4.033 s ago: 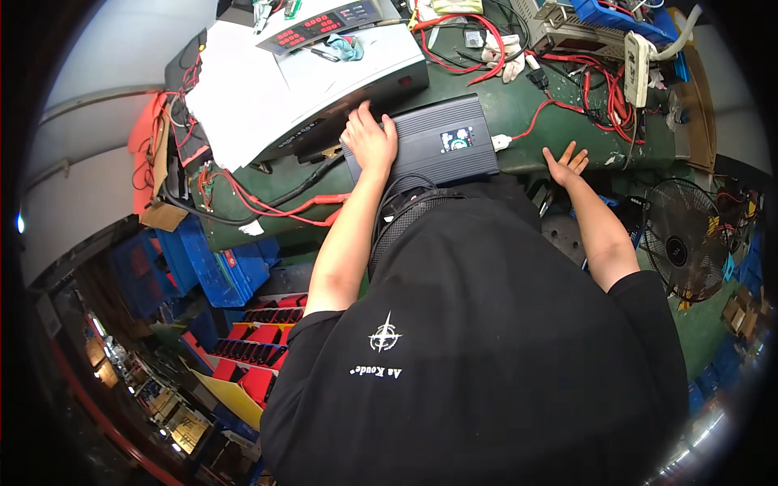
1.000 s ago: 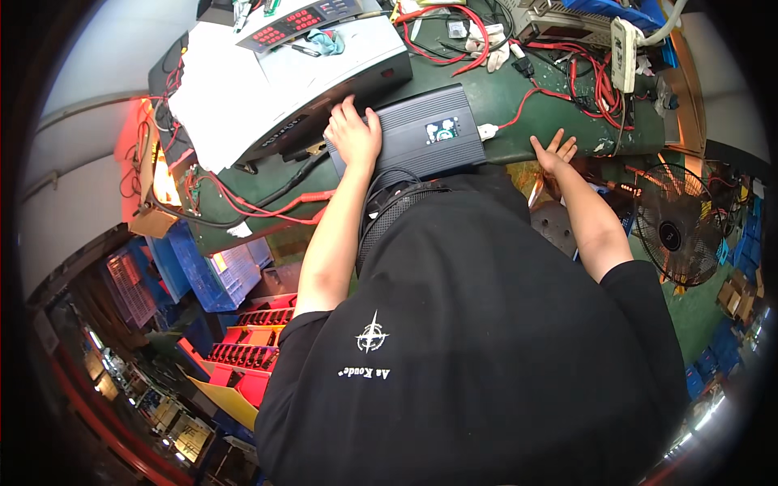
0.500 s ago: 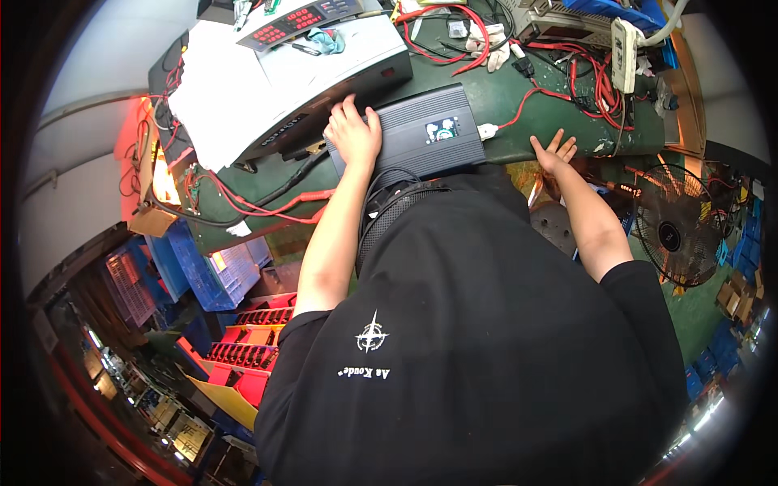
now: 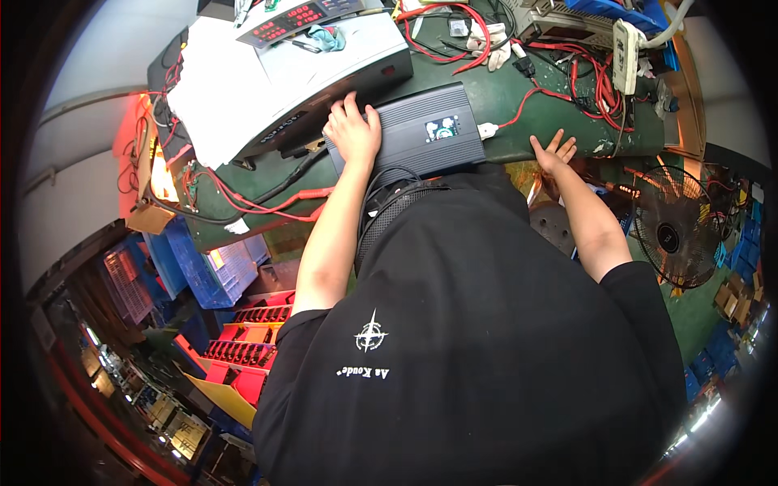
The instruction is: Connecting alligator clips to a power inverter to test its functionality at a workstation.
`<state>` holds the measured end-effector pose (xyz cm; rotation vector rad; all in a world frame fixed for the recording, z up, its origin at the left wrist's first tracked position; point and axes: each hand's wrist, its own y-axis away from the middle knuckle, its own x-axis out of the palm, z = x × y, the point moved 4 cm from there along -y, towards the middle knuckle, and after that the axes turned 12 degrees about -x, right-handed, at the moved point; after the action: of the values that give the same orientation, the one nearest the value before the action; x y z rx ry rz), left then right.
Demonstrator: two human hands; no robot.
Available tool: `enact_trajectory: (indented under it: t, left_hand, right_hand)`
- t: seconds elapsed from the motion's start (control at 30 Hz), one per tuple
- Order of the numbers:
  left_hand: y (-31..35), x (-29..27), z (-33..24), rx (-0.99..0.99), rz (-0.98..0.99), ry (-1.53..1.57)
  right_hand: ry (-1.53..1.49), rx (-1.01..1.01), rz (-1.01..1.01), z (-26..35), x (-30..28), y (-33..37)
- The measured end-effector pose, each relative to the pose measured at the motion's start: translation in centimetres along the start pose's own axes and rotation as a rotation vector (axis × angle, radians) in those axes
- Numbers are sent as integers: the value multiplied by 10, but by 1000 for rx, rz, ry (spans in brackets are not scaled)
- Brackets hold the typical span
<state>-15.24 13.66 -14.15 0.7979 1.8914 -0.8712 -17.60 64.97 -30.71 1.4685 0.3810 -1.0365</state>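
- Head view — left hand (image 4: 352,130) is lying flat, fingers spread, on the dark grey unit (image 4: 413,130) at the green bench's (image 4: 502,97) near edge, seemingly steadying it.
- Right hand (image 4: 553,151) is resting open on the bench edge, gripping nothing — apparently bracing.

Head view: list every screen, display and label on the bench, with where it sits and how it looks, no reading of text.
Small screen: on top of the dark grey box, right of the left hand; rectangular, bluish-white glow.
Red digit displays: on the slanted panel at the top, behind the white sheets; small red glowing rectangles.
White tag: at the box's right end, on a red wire; small, plain.
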Motion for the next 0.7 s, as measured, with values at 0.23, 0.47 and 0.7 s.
enact_trajectory:
  t: [0.23,0.47,0.7]
  left_hand:
    - [1,0,-1,5,-4,-6]
    - [1,0,-2,-8,15,8]
    - [2,-1,5,-45,5,-6]
  right_hand:
    - [-3,0,9,1,-3,3]
    - [126,-2,275,12,-55,8]
    - [-154,-497,-410,92,-182,37]
